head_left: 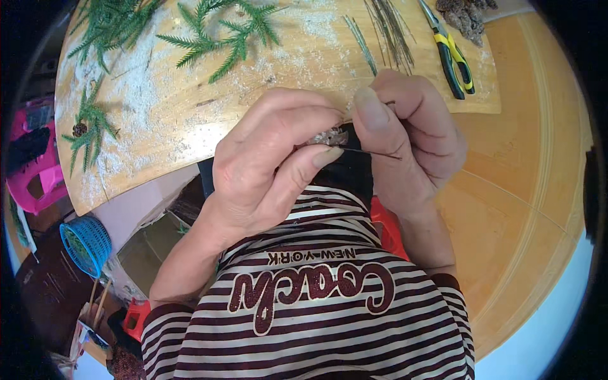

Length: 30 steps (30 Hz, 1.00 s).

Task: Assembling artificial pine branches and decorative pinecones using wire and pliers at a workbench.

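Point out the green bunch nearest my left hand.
The rightmost bunch, beyond your left hand; the top-left bunch and the lower-left bunch lie farther off, leftward.

We see a grey-brown cone flecked with white and a dark wire. Our bench is honey-yellow, patchily dusted white; the sprigs are green, the pliers' handles black and yellow. Our shirt has maroon and white stripes, with maroon lettering edged in cream; the basket is blue.

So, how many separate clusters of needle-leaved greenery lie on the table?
3: a large cluster at top left, a medium cluster at top centre-left, and a small cluster with a cone at left. Overlap may hide more.
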Tool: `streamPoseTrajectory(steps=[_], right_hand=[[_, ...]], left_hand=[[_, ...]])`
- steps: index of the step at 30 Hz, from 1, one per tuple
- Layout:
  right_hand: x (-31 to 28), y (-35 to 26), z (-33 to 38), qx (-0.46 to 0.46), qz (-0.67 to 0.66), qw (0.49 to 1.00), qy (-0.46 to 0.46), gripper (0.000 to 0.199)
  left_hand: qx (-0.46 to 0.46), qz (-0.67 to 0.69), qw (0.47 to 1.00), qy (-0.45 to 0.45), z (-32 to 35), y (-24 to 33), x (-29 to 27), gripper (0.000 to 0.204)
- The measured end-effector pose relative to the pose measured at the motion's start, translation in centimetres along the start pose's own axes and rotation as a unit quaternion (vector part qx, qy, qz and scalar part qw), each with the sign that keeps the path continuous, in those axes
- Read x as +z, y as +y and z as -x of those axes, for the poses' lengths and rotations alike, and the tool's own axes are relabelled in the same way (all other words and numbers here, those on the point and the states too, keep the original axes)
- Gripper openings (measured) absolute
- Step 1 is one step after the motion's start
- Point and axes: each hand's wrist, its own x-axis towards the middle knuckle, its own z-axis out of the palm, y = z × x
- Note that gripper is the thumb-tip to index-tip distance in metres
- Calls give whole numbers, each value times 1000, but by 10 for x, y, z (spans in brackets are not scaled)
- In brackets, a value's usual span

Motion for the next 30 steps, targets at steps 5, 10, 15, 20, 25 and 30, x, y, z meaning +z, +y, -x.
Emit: streamPoseTrajectory(steps=[5,10,15,20,25,30], right_hand=[[2,3,2,2,-33,999,24,9],[6,6,9,-25,-40,998,37,9],[7,2,15,-3,-47,997,53,7],[4,10,10,-96,26,994,39,7],[3,11,8,-101,52,993,31,9],[2,8,10,-90,74,993,4,6]], left_hand=[[-43,65,997,8,5,2,3,20],[-45,70,996,17,8,4,9,16],[-19,67,997,30,8,2,14,13],[-16,59,998,21,7,0,13,12],[-38,76,996,4,6,-2,10,11],[-93,107,990,3,7,-3,8,12]])
